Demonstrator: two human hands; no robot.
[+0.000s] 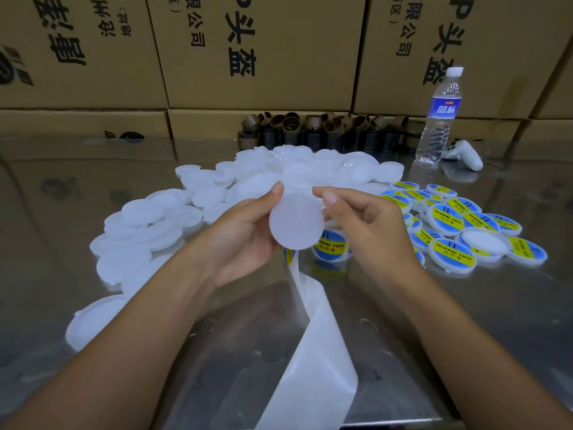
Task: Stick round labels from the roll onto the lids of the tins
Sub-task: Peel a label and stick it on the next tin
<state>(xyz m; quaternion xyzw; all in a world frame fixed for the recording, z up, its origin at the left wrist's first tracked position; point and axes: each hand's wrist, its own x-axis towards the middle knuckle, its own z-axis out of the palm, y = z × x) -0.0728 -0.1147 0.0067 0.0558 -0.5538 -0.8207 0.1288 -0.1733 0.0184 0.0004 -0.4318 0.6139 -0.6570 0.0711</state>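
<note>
Two hands meet over the middle of the bench (465, 321) in the head view, both on one plain white lid (296, 221) held up on edge, its blank face toward the camera. The left hand (245, 231) grips the lid from the left, thumb tip on the top rim and fingers curled behind it. The right hand (366, 231) pinches the upper right rim between thumb and forefinger, its other fingers curled loosely below.

Just behind and below the lid stands the label roll (330, 246), with blue and yellow "soldering paste" labels showing. Its white backing strip (313, 336) trails down from the roll and off the near edge of the bench.

Blank lids (148, 225) lie heaped from the left side round to the far middle. Labelled lids (452, 231) lie overlapping on the right side, one blank lid among them.

Toward the far edge sit brown cardboard cores (310, 131), an upright water bottle (440, 119) and, just right of it, a white handset (462, 153). Printed cardboard boxes (263, 51) are stacked behind the bench.
</note>
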